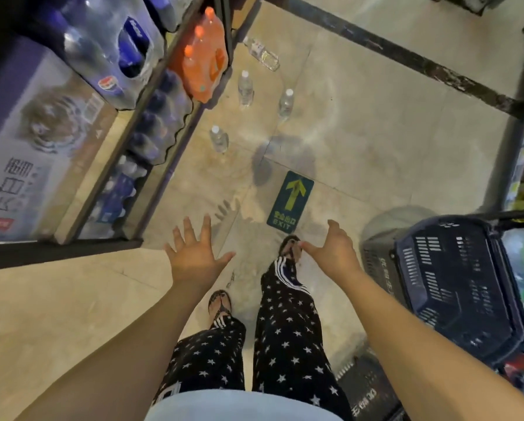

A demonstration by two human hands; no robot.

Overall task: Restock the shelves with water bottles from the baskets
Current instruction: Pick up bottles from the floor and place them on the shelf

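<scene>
Both hands out in front, palms down, nothing held: left hand (194, 253) w/ fingers straight and spread wide, right hand (335, 250) w/ fingers loosely extended and thumb pointing inward, above the forward foot. Four water bottles sit on the tiled floor (361, 117) ahead, well apart from the hands: three upright w/ white caps, the nearest bottle (219, 139) just beside the shelf edge, the middle bottle (245, 88) and the right bottle (286, 103) farther on, and a fourth bottle (262, 54) lying on its side beyond them. Shelves (151, 95) run along the left, holding wrapped packs of blue-capped bottles (160, 117), an orange soda pack (204, 65) and a big printed box (27, 141). At right, near the right hand, a dark blue basket (455, 287) on a darker basket (373, 262); contents can't be told. Blurred clear plastic w/ green at far right edge. A green exit arrow sticker (289, 202) is on the floor between bottles and feet. Star-print trousers and sandals below, one foot ahead of the other.
</scene>
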